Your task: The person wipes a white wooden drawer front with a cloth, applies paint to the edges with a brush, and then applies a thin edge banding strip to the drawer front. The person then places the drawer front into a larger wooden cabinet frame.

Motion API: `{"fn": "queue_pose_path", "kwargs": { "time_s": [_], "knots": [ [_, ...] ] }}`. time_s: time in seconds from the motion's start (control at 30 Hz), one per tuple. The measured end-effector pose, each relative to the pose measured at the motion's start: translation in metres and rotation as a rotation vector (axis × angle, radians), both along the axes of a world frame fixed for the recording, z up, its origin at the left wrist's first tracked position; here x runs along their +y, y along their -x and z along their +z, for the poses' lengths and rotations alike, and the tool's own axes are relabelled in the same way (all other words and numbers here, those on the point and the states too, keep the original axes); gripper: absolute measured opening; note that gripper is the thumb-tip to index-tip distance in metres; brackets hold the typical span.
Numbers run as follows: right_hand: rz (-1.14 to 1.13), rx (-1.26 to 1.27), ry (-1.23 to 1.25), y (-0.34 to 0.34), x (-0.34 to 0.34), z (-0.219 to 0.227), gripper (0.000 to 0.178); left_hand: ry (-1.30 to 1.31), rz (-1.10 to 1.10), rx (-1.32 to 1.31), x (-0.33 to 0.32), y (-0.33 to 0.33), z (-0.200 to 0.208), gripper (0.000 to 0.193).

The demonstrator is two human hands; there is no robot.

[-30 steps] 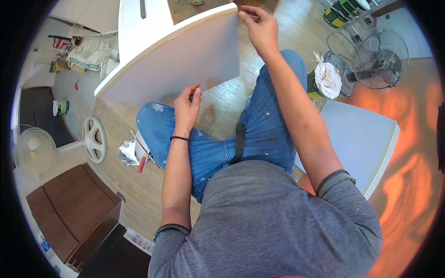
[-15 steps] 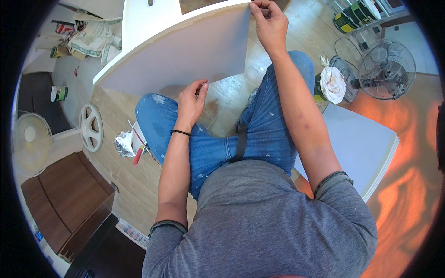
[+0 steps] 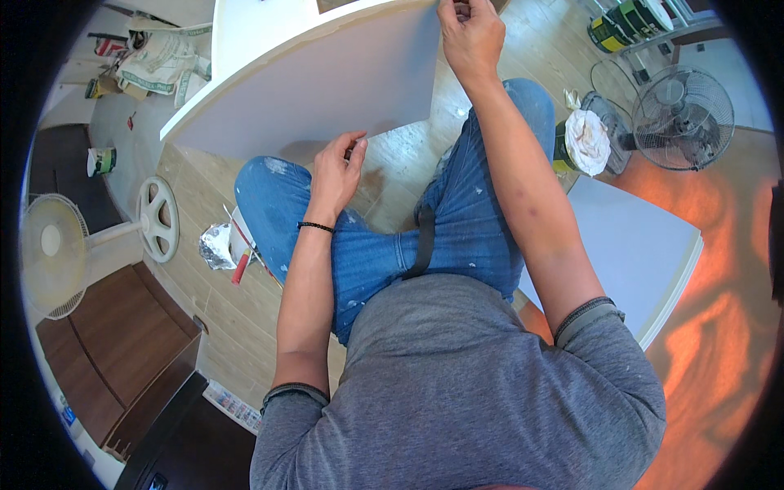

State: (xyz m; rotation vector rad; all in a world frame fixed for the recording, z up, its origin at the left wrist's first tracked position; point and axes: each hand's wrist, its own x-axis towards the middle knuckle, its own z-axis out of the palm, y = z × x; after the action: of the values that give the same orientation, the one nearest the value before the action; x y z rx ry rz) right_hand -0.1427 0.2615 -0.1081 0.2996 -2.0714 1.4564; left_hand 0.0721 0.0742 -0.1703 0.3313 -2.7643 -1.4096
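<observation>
A large white panel (image 3: pixel 327 90) with a pale edge stands tilted in front of my knees. At its far right corner is my right hand (image 3: pixel 474 37), closed, with thumb and fingers pinching the panel's edge; the fingertips are partly cut off by the picture's top. My left hand (image 3: pixel 335 175), wearing a black beaded bracelet (image 3: pixel 316 226), is raised over my left knee near the panel's lower edge. Its thumb and fingers are curled together; anything between them is too small to make out. A second white surface (image 3: pixel 269 24) adjoins the panel behind.
White panels (image 3: pixel 625 245) lie stacked at my right. Beyond them stand a cloth-topped bucket (image 3: pixel 586 143) and a dark fan (image 3: pixel 684 118). At left are a white fan (image 3: pixel 53 249), a red-handled tool (image 3: pixel 242 266), crumpled foil (image 3: pixel 216 247) and folded sacks (image 3: pixel 159 65).
My right hand has shifted slightly upward at the panel's corner. The left hand and the panel have barely moved; the whole view has shifted a little.
</observation>
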Motion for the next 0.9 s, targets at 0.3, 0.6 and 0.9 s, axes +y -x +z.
{"fn": "queue_pose_path", "kwargs": {
  "time_s": [0.3,0.6,0.9],
  "knots": [
    [-0.040,0.033,-0.101,0.000,-0.002,0.000,0.013,0.010,-0.013,-0.011,0.001,0.000,-0.001,0.029],
    [-0.034,-0.115,0.130,-0.010,-0.001,0.001,0.017,-0.008,0.001,-0.014,-0.001,0.000,-0.002,0.029],
    [-0.066,-0.098,0.049,-0.005,0.000,0.007,0.018,-0.005,-0.013,-0.008,0.001,0.001,0.002,0.029]
  ]
}}
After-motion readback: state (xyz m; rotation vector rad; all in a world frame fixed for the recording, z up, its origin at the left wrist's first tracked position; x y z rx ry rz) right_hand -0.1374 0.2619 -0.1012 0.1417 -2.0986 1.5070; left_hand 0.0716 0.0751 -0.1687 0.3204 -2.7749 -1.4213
